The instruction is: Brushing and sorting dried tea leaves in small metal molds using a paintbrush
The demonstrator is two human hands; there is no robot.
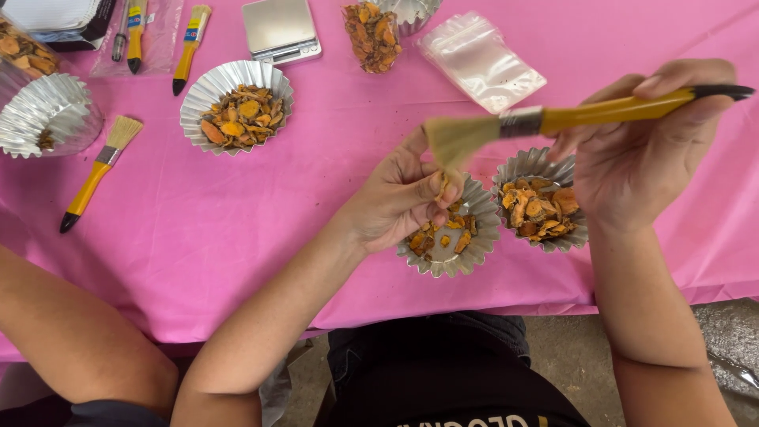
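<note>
- Head view: a small dried orange-yellow slice (443, 187) is pinched in the closed fingertips of the left hand (399, 198), held just above the near fluted foil cup (474, 251).
- A yellow-handled brush (553, 119) is gripped in the closed right hand (632, 150), its pale bristles touching the slice.
- The brushing is judged best done with light strokes away from the fingers, with the slice kept over the cup so that anything loosened falls in.
- A second foil cup of slices (541, 207) stands just right of the first, touching or nearly so.
- The work is laid on a pink table cover (237, 237); farther left, another filled foil cup (236, 107), a spare brush (99, 170) and an almost bare foil cup (47, 115) are seen.
- At the far edge a small digital scale (280, 30) and clear zip bags (481, 62) are set.
- Another person's forearm (71, 332) is seen at the near left; grey floor shows near right.
</note>
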